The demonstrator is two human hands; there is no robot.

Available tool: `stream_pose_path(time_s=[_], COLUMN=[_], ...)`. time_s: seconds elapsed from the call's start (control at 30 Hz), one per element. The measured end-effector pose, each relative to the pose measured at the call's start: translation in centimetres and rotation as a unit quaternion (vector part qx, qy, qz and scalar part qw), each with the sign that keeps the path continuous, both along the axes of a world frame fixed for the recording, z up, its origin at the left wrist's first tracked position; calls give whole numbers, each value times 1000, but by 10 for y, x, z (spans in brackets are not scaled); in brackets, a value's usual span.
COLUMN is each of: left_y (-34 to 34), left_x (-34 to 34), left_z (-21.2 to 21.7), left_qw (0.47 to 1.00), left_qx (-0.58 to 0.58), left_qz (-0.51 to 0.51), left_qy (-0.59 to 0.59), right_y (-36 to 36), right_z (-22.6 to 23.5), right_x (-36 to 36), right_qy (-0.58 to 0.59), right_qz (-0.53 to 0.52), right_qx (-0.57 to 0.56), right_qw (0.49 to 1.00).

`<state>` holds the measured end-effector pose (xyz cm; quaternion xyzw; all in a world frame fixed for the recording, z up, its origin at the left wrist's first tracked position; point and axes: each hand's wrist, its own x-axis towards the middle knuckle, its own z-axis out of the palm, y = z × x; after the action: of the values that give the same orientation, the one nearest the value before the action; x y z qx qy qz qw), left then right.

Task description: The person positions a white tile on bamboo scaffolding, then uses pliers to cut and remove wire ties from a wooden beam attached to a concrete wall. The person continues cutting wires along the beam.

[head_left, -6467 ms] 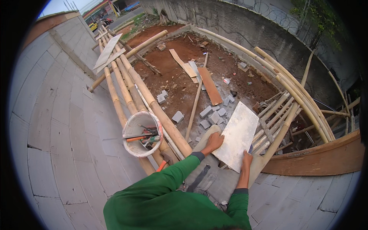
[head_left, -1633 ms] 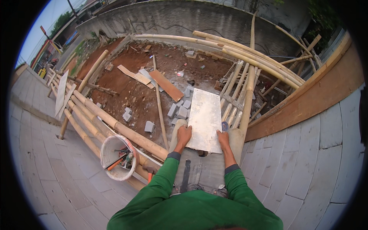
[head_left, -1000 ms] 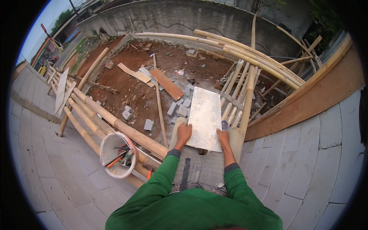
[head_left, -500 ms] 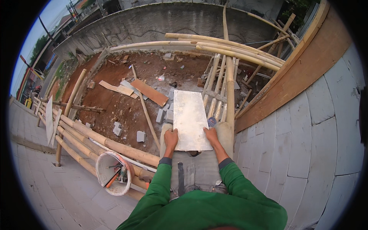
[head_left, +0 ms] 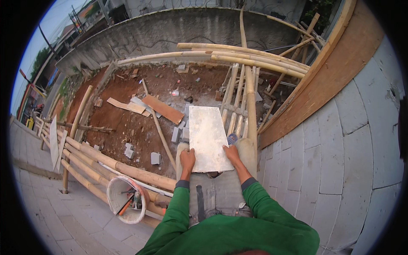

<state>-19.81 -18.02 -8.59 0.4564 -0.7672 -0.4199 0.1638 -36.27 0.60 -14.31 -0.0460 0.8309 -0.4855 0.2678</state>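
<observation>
Bare red earth strewn with offcuts and grey blocks fills a pit ringed by a concrete wall, seen from a high block wall. Both grips are closed on a pale rectangular slab (head_left: 208, 138): the left hand (head_left: 187, 158) clamps its near corner at seven o'clock, the right hand (head_left: 232, 152) the near corner at five o'clock, thumbs on top. The slab lies flat and stiff, reaching away toward twelve o'clock over the wall top and bamboo poles (head_left: 244, 91). It looks heavy, rigid and gritty rather than slippery, with edges that would likely chip if knocked; holding both side edges nearer the middle would balance it better. At eight o'clock hangs a white bucket (head_left: 126, 199) of tools.
</observation>
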Motion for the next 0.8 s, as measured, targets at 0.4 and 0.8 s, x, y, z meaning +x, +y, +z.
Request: stream_pose_path(time_s=[0.4,0.8], left_y=[0,1], left_x=[-2,-2], left_z=[-7,-3], left_qw=[1000,1000], left_qx=[9,1], left_qz=[10,6], left_qy=[-2,8], right_y=[1,2], right_z=[5,4], right_x=[0,0], right_qy=[-11,-7], right_qz=[-12,-12], right_qx=[-5,-16], right_qw=[1000,1000])
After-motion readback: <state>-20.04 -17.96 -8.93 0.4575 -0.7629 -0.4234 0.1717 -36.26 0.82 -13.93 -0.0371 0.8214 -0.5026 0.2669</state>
